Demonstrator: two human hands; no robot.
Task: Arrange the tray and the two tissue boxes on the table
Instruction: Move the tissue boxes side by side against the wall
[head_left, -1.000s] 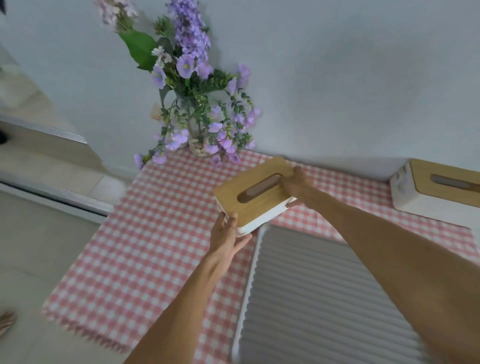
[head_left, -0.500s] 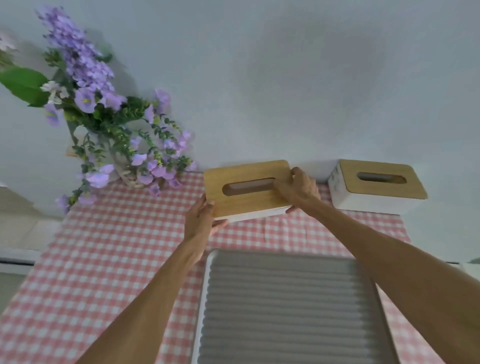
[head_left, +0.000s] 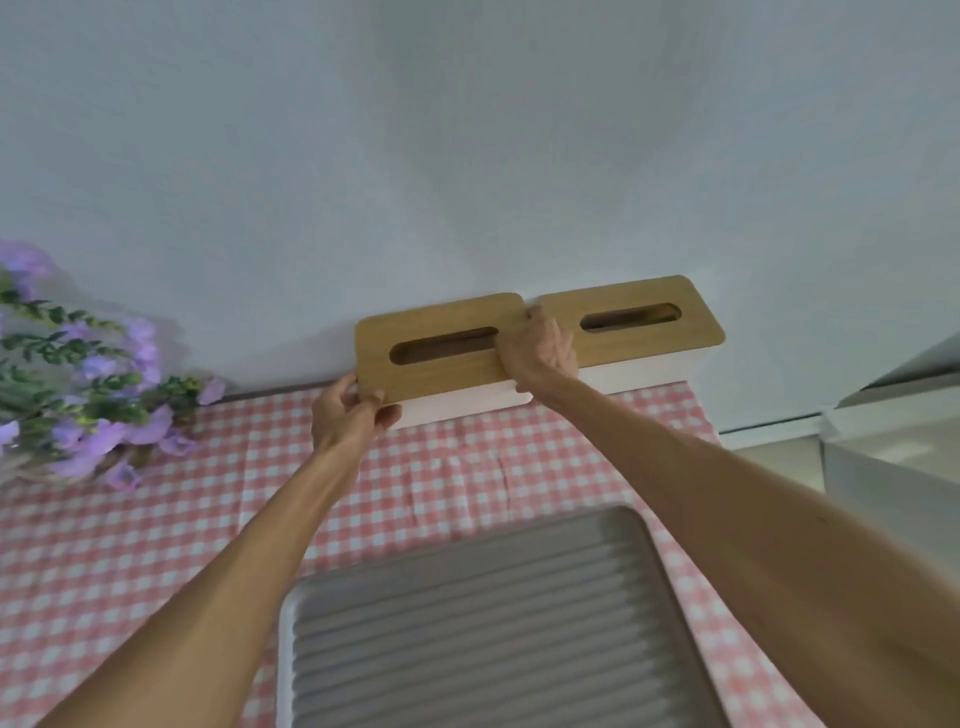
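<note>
Two white tissue boxes with wooden slotted lids stand side by side against the wall at the back of the table. The left tissue box (head_left: 441, 358) is held at both ends: my left hand (head_left: 348, 413) grips its near left corner and my right hand (head_left: 540, 351) grips its right end, in the gap beside the right tissue box (head_left: 631, 325). The two lids almost touch. I cannot tell whether the left box rests on the cloth. A grey ribbed tray (head_left: 467, 623) with a white rim lies near me, under my arms.
A pink-and-white checked cloth (head_left: 156, 545) covers the table. A bunch of purple flowers (head_left: 88, 395) stands at the back left. A white appliance or cabinet (head_left: 898, 441) sits past the table's right edge. The wall rises directly behind the boxes.
Both hands carried the left tissue box from above the tray's far left corner back and to the right, up to the wall beside the other box. The view swung right.
</note>
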